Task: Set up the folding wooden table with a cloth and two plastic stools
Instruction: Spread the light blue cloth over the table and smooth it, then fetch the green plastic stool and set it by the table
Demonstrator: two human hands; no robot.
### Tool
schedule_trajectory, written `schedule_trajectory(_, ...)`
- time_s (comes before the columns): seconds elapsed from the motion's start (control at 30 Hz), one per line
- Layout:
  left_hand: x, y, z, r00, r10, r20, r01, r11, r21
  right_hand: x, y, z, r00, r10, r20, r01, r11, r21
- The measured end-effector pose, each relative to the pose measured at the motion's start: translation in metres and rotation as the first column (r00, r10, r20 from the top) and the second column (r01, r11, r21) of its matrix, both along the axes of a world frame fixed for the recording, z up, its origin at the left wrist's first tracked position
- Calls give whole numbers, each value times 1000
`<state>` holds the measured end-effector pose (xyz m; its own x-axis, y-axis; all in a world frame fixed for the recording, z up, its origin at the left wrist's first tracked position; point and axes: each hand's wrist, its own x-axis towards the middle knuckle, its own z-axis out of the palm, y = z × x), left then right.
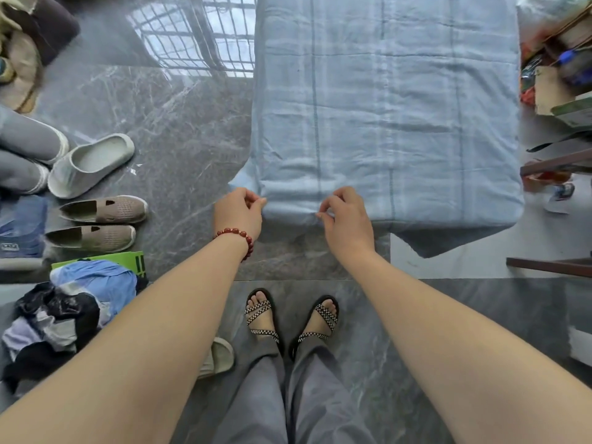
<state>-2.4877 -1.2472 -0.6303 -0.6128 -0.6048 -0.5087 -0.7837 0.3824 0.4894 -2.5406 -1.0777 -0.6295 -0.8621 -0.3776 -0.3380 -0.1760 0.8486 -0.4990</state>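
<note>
The left hand (238, 209) is pinching the light blue cloth (384, 107) at the near left corner of the table, which is hidden under it. The right hand (344, 216) is pinching the hem a little further along the near edge. The cloth is lying wrinkled over the whole top, to the far edge. It is looking soft, light and limp, so holding it by hem and corners and pulling gently seems best.
</note>
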Motion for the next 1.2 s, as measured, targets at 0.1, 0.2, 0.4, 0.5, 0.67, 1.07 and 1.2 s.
schedule_trajectory(0.1, -8, -7, 6, 996, 76, -54, -77, 997, -16, -3, -14, 8, 999, -31, -16, 29, 997, -72)
schedule_trajectory(0.2, -9, -14, 5, 992, 127, -13, -127, 992, -17, -4, -23, 8, 1000, -18, 5, 18, 998, -67)
schedule_trajectory(0.4, 5, -7, 1, 995, 82, 50, -83, 996, 26, 0, -21, 6, 996, -40, 86, 41, 999, -17)
schedule_trajectory(0.5, 3, 2, 7, 1000, -15, 22, 14, 999, 47, 0, -17, 12, 991, -76, 111, 80, 996, -25)
schedule_trajectory(0.67, -11, 12, 34, 994, -87, -67, 96, 984, 152, -5, -17, 37, 972, -171, 158, 189, 976, -109)
schedule_trajectory(1.07, -49, 28, 191, 948, 48, -315, 103, 890, 445, -18, -29, 190, 894, -350, 280, 441, 796, -414)
schedule_trajectory(1.2, -40, 25, 277, 924, 60, -379, 141, 865, 482, -9, -19, 268, 874, -371, 315, 483, 739, -469)
